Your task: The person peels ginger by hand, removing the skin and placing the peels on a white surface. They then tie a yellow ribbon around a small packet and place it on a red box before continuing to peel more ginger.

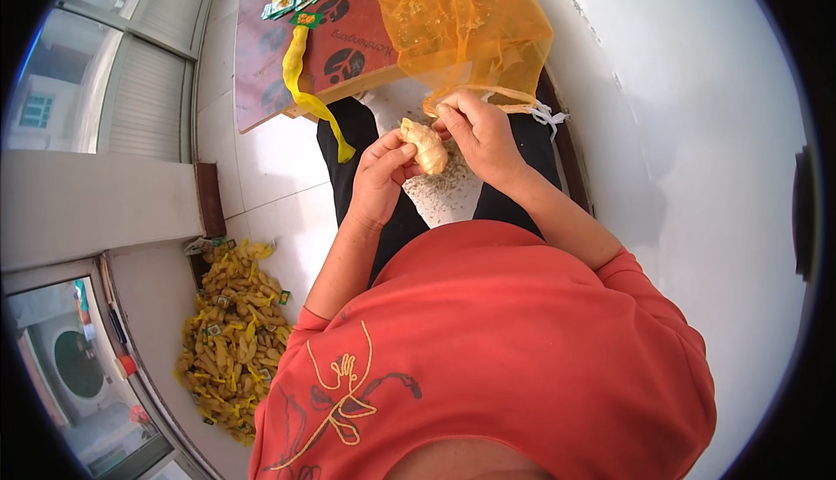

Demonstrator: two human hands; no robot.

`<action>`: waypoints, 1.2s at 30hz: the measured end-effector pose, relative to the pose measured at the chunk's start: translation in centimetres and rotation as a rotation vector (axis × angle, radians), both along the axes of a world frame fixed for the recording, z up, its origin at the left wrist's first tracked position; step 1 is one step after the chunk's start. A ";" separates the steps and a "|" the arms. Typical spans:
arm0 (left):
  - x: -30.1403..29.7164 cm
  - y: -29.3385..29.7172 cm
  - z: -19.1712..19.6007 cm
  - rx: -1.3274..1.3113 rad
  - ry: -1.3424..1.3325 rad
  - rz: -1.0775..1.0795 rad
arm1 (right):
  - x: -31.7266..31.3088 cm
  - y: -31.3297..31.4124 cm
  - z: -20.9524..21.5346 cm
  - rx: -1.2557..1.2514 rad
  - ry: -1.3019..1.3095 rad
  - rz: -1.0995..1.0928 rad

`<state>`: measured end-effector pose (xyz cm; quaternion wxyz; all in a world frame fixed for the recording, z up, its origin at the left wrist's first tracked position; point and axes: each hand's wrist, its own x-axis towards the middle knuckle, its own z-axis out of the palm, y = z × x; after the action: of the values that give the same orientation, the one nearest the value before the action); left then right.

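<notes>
"Over the lap, one lump [424, 147]: tan, knobby, slightly glossy, raised above the gap between the knees."

"Which hand has it?"

"Left hand [380, 175]. Thumb on the near face, fingers bent behind, grasping the lump by its left side."

"And the right hand [483, 140]?"

"Just beside the lump's right side. Thumb and forefinger bent toward each other, the rest curled under. Cannot tell whether they grip the lump, the edge of the orange bag [479, 10], or neither."

"Where does the bag lie?"

"Over the right part of the table [261, 71]. Fine mesh, light scraps showing. Its mouth hangs past the near edge, by the right hand; white tie [547, 118] at the right corner."

"Left part of the table?"

"Yellow net [296, 58], long, filled in its upper stretch, limp tail over the near edge. Green tag [306, 20] at its head, pale cards [298, 1] fanned above."

"Floor?"

"Pale tiles [270, 167]. To the left, a heap [231, 341] of filled yellow nets. Flecks [440, 194] scattered between the dark trouser legs [396, 236]."
</notes>
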<state>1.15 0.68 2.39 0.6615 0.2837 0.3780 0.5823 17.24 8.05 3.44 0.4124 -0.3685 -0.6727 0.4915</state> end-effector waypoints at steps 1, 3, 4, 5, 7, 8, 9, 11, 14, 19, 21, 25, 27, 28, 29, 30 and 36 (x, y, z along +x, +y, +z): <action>-0.1 0.0 -0.2 0.006 -0.006 -0.007 | 0.0 -0.1 0.2 0.048 -0.005 0.027; -0.3 -0.1 -0.4 0.006 -0.007 -0.012 | 0.1 -0.3 0.9 0.145 -0.015 0.079; -0.3 -0.1 -0.4 0.001 -0.004 -0.012 | 0.1 -0.5 1.0 0.192 -0.004 0.094; -0.3 0.0 -0.5 -0.004 0.000 -0.012 | -0.1 -0.6 1.1 0.239 0.007 0.109; -0.4 0.0 -0.7 0.012 0.109 -0.021 | -0.1 -0.7 1.1 0.247 -0.008 0.137; -0.4 0.0 -0.7 0.020 0.163 -0.025 | 0.0 -0.7 1.0 0.209 -0.034 0.149; -0.4 -0.1 -0.7 0.019 0.150 -0.032 | 0.1 -0.7 0.9 0.170 -0.060 0.161; -0.1 -0.3 -0.6 0.016 0.127 -0.046 | 0.0 -0.4 0.9 0.132 -0.118 0.107; 0.2 -0.4 -0.2 0.020 0.003 -0.030 | -0.2 -0.2 0.0 -0.055 0.064 0.058; -0.1 -0.2 -0.8 0.041 -0.041 0.019 | 0.3 -0.5 0.7 -0.016 0.022 0.054; 0.0 -0.3 -0.9 0.051 -0.042 0.023 | 0.2 -0.7 0.8 0.002 0.068 0.078; 0.2 -0.4 -0.5 0.073 -0.013 0.014 | 0.4 -0.8 1.1 0.093 0.056 0.117; 0.2 -0.4 -0.3 0.091 0.044 0.011 | 0.4 -0.8 1.2 0.078 0.066 0.125; 0.2 -0.4 -0.3 0.103 0.084 0.009 | 0.3 -0.9 1.2 0.071 0.070 0.130; 0.2 -0.4 -0.2 0.115 0.123 0.007 | 0.4 -0.8 1.2 0.078 0.052 0.133; 0.1 -0.4 -0.4 0.123 0.151 0.002 | 0.4 -0.8 1.1 0.086 0.035 0.135; 0.3 -0.6 0.1 0.176 0.242 -0.016 | 0.5 -0.5 0.8 0.026 0.073 0.099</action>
<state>1.49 0.12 2.44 0.5883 0.4117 0.4001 0.5695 17.69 7.55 4.19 0.4169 -0.3112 -0.6809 0.5155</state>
